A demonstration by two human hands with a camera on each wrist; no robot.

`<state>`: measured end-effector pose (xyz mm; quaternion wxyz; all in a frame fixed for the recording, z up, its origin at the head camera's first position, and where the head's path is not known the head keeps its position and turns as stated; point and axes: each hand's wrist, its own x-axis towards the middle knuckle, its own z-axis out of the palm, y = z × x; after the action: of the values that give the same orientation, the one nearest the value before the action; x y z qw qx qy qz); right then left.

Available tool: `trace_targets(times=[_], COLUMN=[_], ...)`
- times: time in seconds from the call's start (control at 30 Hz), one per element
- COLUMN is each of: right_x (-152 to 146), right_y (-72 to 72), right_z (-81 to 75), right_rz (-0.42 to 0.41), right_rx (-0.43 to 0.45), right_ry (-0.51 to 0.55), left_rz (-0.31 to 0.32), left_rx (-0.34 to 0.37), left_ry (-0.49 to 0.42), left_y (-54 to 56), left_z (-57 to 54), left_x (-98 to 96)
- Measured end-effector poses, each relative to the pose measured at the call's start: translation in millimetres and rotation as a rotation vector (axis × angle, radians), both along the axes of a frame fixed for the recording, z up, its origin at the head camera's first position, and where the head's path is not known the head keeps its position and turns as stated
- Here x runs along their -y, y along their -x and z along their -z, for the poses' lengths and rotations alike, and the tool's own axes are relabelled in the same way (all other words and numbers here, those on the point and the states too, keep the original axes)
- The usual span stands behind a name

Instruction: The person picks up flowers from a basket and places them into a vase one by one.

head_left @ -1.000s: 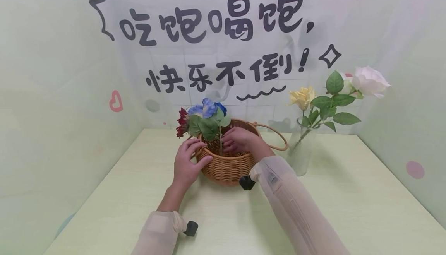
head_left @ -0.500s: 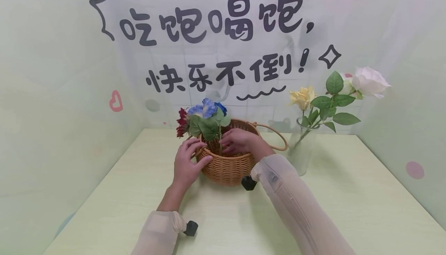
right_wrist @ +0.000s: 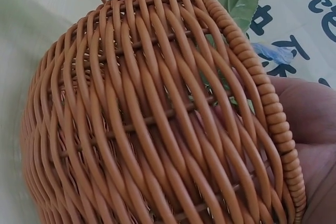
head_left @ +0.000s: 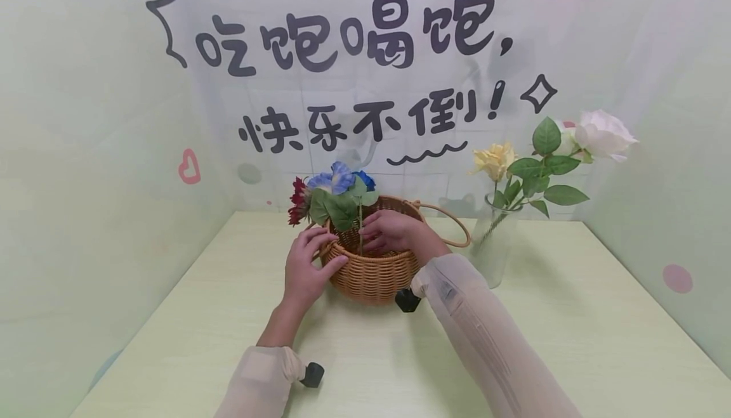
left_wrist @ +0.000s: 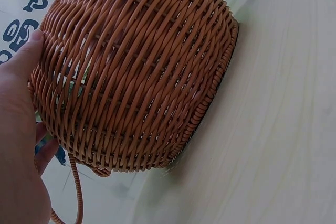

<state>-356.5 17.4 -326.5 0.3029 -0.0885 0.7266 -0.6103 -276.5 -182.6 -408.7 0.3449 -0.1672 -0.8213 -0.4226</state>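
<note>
A brown wicker basket point(head_left: 371, 281) stands on the table, its near side filling both wrist views. My left hand point(head_left: 305, 269) grips its left rim, thumb on the outer wall. My right hand point(head_left: 394, 231) reaches over the rim into the basket, fingers curled with the tips at an upright green stem point(head_left: 361, 224), which they seem to pinch. Above it, a dark blue rose point(head_left: 365, 180) is partly covered by leaves and a light blue flower point(head_left: 337, 178). A dark red flower point(head_left: 297, 201) leans out over the left rim.
Right of the basket stands a clear glass vase point(head_left: 493, 259) holding a yellow flower point(head_left: 494, 161) and a pale pink rose point(head_left: 605, 134). One loop handle point(head_left: 457, 221) hangs out toward the vase. A printed cloth point(head_left: 365, 75) backs the table.
My right fingers have shifted slightly left to the stem inside the basket. The dark blue rose has moved a little to the right. My left hand stays on the rim.
</note>
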Motion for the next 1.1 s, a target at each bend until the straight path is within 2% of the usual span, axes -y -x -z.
trace_targets(times=[0.27,0.47,0.83,1.1], right_x=[-1.6,-2.8,-2.1,-2.1], right_y=[-1.0,-0.4,-0.7,-2.4], right_z=[-0.5,1.5,0.2,-1.7], right_rz=[0.017,0.033,0.075,0.095], right_rx=[0.002,-0.047,-0.055,-0.097], right_ry=[0.05,0.049,0.097,0.127], left_rz=[0.002,0.002,0.006,0.004], left_rx=[0.001,-0.004,-0.005,-0.013], left_ry=[-0.002,0.003,-0.001,0.008], left_y=[0.3,0.3,-0.3,0.0], left_z=[0.5,0.2,0.5,0.5], left_x=[0.3,0.3,-0.1,0.3])
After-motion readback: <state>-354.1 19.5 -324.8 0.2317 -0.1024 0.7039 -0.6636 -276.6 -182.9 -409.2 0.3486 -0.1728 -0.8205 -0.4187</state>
